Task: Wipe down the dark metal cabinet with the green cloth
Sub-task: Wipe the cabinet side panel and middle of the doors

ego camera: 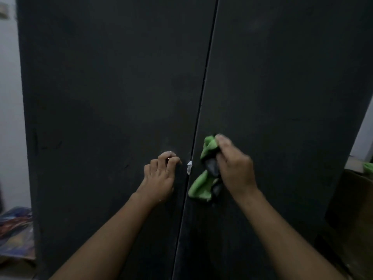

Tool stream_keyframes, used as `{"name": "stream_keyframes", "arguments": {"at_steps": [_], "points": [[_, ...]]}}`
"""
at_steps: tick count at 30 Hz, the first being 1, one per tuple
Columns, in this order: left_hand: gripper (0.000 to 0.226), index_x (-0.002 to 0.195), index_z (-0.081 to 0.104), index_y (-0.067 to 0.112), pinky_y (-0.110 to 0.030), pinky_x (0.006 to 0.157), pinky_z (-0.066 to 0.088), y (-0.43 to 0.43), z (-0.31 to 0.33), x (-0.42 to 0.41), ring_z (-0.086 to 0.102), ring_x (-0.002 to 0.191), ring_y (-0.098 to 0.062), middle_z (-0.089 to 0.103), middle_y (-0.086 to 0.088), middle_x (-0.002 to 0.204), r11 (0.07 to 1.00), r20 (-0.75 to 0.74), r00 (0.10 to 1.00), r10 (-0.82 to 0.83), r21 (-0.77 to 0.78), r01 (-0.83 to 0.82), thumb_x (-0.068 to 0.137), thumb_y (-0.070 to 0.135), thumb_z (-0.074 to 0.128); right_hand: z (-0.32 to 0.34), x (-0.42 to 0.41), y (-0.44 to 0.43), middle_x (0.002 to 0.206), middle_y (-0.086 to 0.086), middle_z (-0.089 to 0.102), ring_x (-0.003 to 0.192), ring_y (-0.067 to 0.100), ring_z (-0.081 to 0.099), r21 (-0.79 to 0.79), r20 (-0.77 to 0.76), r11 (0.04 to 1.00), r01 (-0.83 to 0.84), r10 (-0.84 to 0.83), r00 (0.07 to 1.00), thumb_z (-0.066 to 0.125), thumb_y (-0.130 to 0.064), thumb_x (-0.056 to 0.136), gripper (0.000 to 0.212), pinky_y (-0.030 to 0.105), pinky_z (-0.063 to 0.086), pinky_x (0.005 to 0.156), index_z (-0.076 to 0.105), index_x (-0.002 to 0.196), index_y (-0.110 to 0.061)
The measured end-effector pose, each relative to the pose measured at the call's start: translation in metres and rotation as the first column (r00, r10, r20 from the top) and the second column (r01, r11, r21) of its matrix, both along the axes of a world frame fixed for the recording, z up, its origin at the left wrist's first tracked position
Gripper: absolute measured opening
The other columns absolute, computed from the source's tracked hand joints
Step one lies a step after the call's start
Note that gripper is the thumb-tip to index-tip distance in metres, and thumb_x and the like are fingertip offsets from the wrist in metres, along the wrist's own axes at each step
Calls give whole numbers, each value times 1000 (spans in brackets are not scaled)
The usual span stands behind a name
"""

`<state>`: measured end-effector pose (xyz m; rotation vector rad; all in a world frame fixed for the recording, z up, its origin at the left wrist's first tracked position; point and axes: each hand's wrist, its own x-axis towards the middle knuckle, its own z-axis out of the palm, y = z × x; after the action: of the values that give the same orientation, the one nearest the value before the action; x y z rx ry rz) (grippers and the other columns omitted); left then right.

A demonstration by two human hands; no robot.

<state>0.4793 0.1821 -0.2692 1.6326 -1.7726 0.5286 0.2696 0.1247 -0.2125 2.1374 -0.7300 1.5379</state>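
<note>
On the left door of the dark metal cabinet point(101, 87), our left hand point(159, 178) rests, fingers curled; we cannot tell whether they pinch anything. A white scrap point(189, 167) sticks at the centre seam. Just right of it, our right hand point(236, 170) grips the bunched green cloth point(199, 186) against the right door. Its loose tail could, we judge, snag that scrap.

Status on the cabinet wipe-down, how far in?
Done: cannot tell; no clean patch stands out on the cabinet. In hand: right hand holds the green cloth to the right door beside the seam; left hand rests on the left door. Left: faint smudges higher up, white scrap at the seam.
</note>
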Motion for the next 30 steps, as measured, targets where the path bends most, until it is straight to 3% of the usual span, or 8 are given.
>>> {"name": "stream_keyframes", "arguments": {"at_steps": [3,7,10,13,20,24,27,30], "points": [[53,126,17,37,-38,96,27,0,0,2,31,114,-25,10,3,139,1000,0,1000,-8,8,8,92,22,55,13,-2,-15,124,14,69,116,30,66,-91,-175,992,92,-107,979,57,10,84,40,46,56,95,70,119,-4],[47,125,15,37,-40,100,27,3,1,2,28,115,-25,8,3,139,998,-2,999,-35,43,36,95,27,50,-3,-19,-23,117,8,72,117,29,65,-134,-379,990,-46,-8,925,50,18,73,51,47,55,96,75,110,-7],[48,125,15,38,-39,99,26,4,3,1,29,116,-26,9,3,139,999,-12,1000,-26,40,26,95,25,50,7,-25,-22,116,8,73,116,29,66,-1,-357,1000,-26,24,934,56,30,58,67,50,56,94,75,110,-8],[46,125,14,38,-38,98,26,6,4,0,30,117,-25,8,4,140,998,-20,1000,-22,64,23,96,25,47,5,-28,-17,114,5,74,115,25,67,23,-314,1000,-1,8,949,45,16,62,62,45,56,95,76,108,-11],[55,137,25,33,-35,91,32,20,13,-1,34,118,-23,12,6,145,992,-50,997,-58,105,63,92,14,50,-55,-36,4,116,2,73,118,19,64,354,-107,935,6,34,994,58,30,61,68,13,35,109,78,107,-15],[52,137,28,37,-38,102,31,39,20,-1,27,123,-16,25,12,142,979,-349,923,-164,56,195,94,22,54,-43,-11,33,119,3,72,113,9,64,366,-12,919,-147,163,987,67,16,77,45,2,34,102,77,111,-13],[36,125,43,34,-30,99,30,52,39,-7,30,118,-12,38,9,128,974,-556,800,-227,-145,175,93,32,58,-8,29,49,118,0,72,109,5,65,264,73,928,-263,252,965,73,6,78,39,12,45,98,76,112,-13],[39,120,42,39,-36,96,43,61,65,-5,41,119,-16,50,9,119,964,-683,681,-266,-166,210,85,39,60,24,68,61,121,-4,72,105,10,69,239,100,935,-261,244,965,73,-8,83,34,27,55,90,76,114,-21]]}}
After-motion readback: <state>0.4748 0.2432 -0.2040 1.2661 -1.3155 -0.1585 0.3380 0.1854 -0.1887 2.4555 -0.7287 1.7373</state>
